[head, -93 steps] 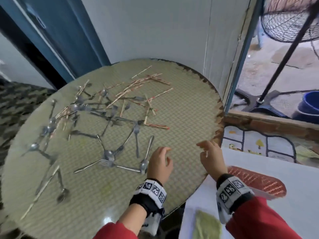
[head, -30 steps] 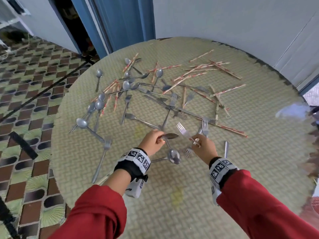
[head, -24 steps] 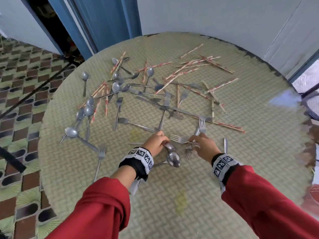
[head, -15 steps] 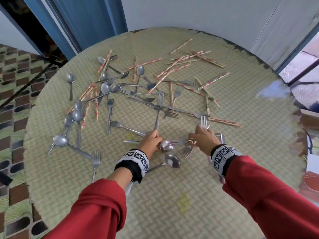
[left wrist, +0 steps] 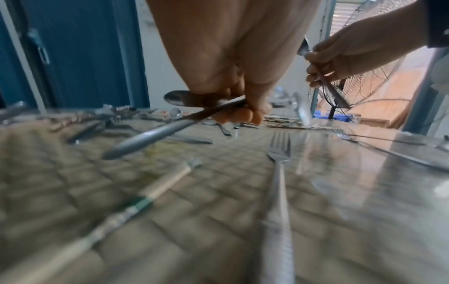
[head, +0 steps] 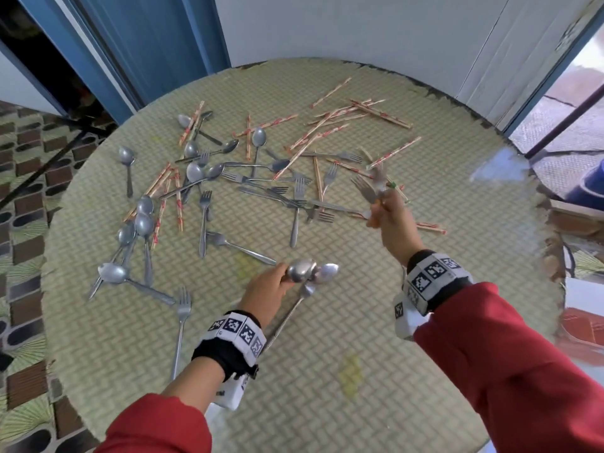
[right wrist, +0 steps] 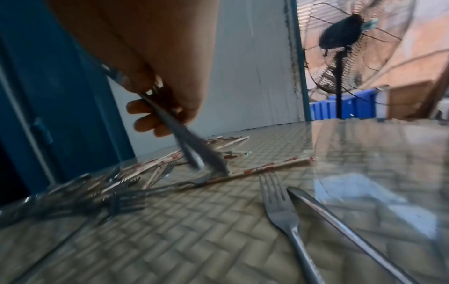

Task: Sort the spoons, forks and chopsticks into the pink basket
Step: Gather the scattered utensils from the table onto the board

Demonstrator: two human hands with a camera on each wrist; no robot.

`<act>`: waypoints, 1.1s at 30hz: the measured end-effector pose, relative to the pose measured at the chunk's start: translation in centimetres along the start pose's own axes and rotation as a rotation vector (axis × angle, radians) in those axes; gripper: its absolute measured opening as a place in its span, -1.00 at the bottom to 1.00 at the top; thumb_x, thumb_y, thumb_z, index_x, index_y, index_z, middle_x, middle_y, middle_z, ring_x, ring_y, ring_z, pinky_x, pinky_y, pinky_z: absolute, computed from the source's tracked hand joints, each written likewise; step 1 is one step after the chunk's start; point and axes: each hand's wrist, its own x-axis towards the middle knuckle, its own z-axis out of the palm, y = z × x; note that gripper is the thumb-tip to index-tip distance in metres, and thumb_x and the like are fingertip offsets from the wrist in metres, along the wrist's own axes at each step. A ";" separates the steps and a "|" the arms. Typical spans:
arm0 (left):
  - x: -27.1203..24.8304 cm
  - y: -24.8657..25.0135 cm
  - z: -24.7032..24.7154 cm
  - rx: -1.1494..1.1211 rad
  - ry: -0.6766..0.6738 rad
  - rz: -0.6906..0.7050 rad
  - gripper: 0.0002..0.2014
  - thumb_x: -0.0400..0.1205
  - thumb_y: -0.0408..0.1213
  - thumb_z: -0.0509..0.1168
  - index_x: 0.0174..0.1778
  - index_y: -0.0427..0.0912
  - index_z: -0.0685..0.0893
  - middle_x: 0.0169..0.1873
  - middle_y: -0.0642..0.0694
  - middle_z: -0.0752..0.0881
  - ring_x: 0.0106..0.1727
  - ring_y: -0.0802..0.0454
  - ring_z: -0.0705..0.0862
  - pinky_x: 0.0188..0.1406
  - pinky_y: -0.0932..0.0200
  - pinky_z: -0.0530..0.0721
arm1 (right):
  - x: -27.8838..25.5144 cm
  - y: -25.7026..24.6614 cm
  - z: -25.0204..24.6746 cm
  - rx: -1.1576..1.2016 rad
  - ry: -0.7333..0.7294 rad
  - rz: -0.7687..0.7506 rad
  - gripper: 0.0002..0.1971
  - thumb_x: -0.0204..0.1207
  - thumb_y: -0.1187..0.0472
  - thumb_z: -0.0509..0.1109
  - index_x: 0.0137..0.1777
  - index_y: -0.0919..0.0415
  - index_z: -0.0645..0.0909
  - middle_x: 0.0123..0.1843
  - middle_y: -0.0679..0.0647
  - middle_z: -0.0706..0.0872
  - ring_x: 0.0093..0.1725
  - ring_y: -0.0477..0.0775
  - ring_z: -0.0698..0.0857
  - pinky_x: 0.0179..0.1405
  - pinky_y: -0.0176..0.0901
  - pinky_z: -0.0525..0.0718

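Note:
Spoons, forks [head: 295, 210] and red-printed chopsticks [head: 327, 132] lie scattered over the far half of the round table [head: 327, 403]. My left hand [head: 284, 276] grips a few spoons [head: 310, 273] near the table's middle, bowls pointing right, one handle hanging down. In the left wrist view the spoon handles [left wrist: 157, 132] stick out below my fingers [left wrist: 243, 115]. My right hand [head: 379, 210] is raised further right and grips a small bunch of forks [head: 369, 188], tines up. Their handles [right wrist: 192, 149] are blurred in the right wrist view. The pink basket [head: 585, 325] shows only as a reddish sliver at the right edge.
A fork [head: 181, 325] and a crossed pair of spoons [head: 114, 273] lie near the left front. Behind the table stand a blue door [head: 147, 44] and a white wall. A standing fan [right wrist: 345, 38] and blue crates [right wrist: 340, 107] are off to the right. Patterned floor tiles lie left.
Both hands have lifted off the table with cutlery. The right hand rose and moved right and away with its forks; the left now holds spoons just above the surface.

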 end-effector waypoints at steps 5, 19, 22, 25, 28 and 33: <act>-1.5 0.1 3.3 -0.078 0.061 -0.187 -0.81 0.65 -0.28 0.21 0.05 -0.34 0.56 0.04 -0.27 0.63 0.08 -0.21 0.60 0.07 0.03 0.50 | -2.4 2.9 -3.4 -0.255 0.040 0.396 -0.72 0.64 0.20 0.17 0.22 0.38 0.50 -0.04 0.23 0.63 -0.04 0.23 0.62 -0.17 -0.12 0.43; -2.1 2.0 5.0 -0.061 0.152 -0.382 -0.65 0.46 -0.35 0.43 0.07 -0.43 0.54 0.04 -0.34 0.69 0.13 -0.25 0.64 0.04 0.03 0.45 | -7.6 6.0 0.3 -0.374 0.179 0.610 -0.54 0.48 0.43 0.29 0.39 0.40 0.39 0.22 0.35 0.65 0.17 0.33 0.66 -0.08 -0.10 0.55; -1.8 1.4 5.1 -0.089 0.088 -0.388 -0.69 0.42 -0.35 0.45 0.03 -0.41 0.65 0.00 -0.33 0.73 0.08 -0.22 0.67 0.01 0.04 0.53 | -7.6 5.2 0.5 -0.339 0.146 0.650 -0.41 0.38 0.40 0.41 0.44 0.40 0.37 0.12 0.28 0.69 0.10 0.27 0.69 -0.17 -0.20 0.49; -1.8 1.2 5.3 0.011 0.040 -0.327 -0.75 0.51 -0.28 0.37 -0.02 -0.40 0.68 -0.04 -0.34 0.73 0.03 -0.25 0.68 0.01 -0.05 0.60 | -7.6 4.6 0.8 -0.400 0.062 0.703 -0.78 0.36 0.32 0.45 -0.01 0.34 0.58 -0.21 0.19 0.65 -0.07 0.24 0.68 -0.19 -0.13 0.55; -1.8 1.8 5.0 0.104 0.063 -0.279 -0.76 0.65 -0.23 0.22 0.05 -0.37 0.60 0.00 -0.31 0.72 0.06 -0.25 0.67 -0.01 -0.04 0.56 | -7.9 4.4 1.1 -0.470 -0.015 0.685 -0.80 0.49 0.24 0.34 -0.02 0.41 0.61 -0.11 0.26 0.64 -0.04 0.26 0.65 -0.17 -0.07 0.52; -1.1 4.7 4.1 0.029 0.119 -0.235 -0.77 0.71 -0.24 0.11 0.15 -0.32 0.50 0.00 -0.29 0.73 0.07 -0.25 0.68 0.00 -0.05 0.58 | -8.6 4.1 0.5 -0.449 0.003 0.670 -0.68 0.61 0.20 0.17 0.24 0.43 0.45 0.20 0.34 0.61 0.24 0.35 0.57 0.17 0.04 0.50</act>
